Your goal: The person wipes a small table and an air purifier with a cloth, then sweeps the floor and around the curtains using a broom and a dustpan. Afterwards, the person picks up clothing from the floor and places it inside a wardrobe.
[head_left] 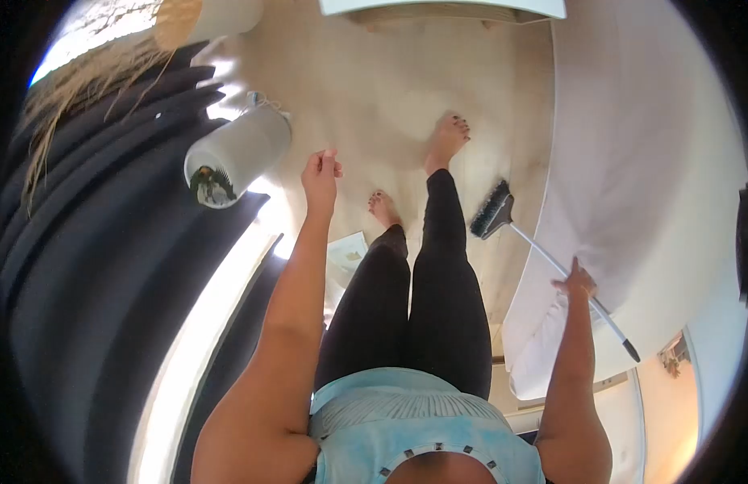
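Note:
My right hand is closed around the pale handle of a broom, beside the bed-like white surface. The broom slants, its black bristled head low near the floor to the right of my feet and its black grip end pointing back toward me. Out in front on the left, my left hand has its fingers curled in, with nothing visible in them. It hangs above the floor, to the right of a whitish cylinder that has a dark green plant-like picture or object at its near end.
Wood-look floor lies under my bare feet. Dark curtains hang along the left, with dried grass above them. A large white-covered surface lines the right. A white furniture edge stands ahead. Behind my left leg lies a flat pale item.

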The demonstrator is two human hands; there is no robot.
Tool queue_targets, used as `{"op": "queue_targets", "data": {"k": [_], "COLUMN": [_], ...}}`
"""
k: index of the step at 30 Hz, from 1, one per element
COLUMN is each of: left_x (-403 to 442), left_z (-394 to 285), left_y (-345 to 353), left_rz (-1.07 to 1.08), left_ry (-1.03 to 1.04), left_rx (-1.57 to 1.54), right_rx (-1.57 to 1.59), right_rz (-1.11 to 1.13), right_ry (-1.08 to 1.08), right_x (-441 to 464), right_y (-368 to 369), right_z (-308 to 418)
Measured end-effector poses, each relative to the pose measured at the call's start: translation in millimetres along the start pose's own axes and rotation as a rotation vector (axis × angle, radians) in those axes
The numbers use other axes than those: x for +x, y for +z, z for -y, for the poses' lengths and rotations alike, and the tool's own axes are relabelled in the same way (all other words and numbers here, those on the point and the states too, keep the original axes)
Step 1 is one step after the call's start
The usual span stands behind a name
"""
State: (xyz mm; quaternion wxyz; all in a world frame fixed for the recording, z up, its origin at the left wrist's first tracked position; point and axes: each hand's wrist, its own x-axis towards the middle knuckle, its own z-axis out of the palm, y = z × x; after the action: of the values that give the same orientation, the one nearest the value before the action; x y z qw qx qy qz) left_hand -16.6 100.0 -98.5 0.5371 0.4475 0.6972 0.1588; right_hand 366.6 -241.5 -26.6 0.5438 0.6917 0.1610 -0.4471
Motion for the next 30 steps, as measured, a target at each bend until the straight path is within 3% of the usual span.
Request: {"op": "queue_targets", "data": {"k": [1, 4, 6, 7, 10, 12, 13, 15, 16, 21, 23, 24, 25, 27, 30], "left_x": [-8, -31, -42, -53, -69, -74, -73, -57, -55, -16, 16, 33, 42, 59, 95], "left_z": [15, 42, 67, 81, 110, 124, 131, 160, 148, 114, 129, 129, 133, 94, 91], "left_y": [-17, -64, -99, -118, -172, -201, -214, -245, -252, -286, -306, -312, -314, -299, -289], "left_rz": [0.020, -0.033, -0.071, -0.072, -0.144, -0.242, -0.328, -0.392, -0.451, -0.539, -0.483, -0.493, -0.494, -0.701, -0.705], "left_ry": [-0.096, -0.099, -0.100, -0.108, -0.168, -0.206, -0.243, -0.278, -0.292, -0.289, -0.098, -0.027, -0.028, 0.157, 0.205], "left_rx": [-0.080, -0.024, -0.059, -0.074, 0.057, 0.008, -0.039, -0.115, -0.160, -0.202, 0.078, 0.292, 0.280, 0.601, 0.725], "right_rx": [-0.070, -0.156, -0.331, -0.343, 0.095, 0.517, 0.787, 1.050, 0.993, 0.882, 0.573, 0.562, 0.572, 0.584, 0.476], "right_rz": [0.017, -0.142, -0.703, -0.724, -0.412, -0.619, -0.480, -0.340, -0.267, -0.112, -0.207, -0.210, -0.272, -0.356, -0.379], "right_ry": [0.028, 0.013, 0.087, 0.071, -0.058, -0.502, -0.784, -0.991, -1.134, -1.230, -1.286, -1.284, -1.296, -1.300, -1.268], "right_x": [-3, 48, 61, 59, -2, 57, 91, -16, -48, -155, -177, -182, -187, -193, -206], "right_y": [16, 108, 135, 133, 60, 87, 95, 43, 25, -35, -59, -64, -70, -81, -93], "right_z": [-8, -43, -48, -44, 3, 34, 62, 146, 177, 306, 343, 360, 375, 408, 446]}}
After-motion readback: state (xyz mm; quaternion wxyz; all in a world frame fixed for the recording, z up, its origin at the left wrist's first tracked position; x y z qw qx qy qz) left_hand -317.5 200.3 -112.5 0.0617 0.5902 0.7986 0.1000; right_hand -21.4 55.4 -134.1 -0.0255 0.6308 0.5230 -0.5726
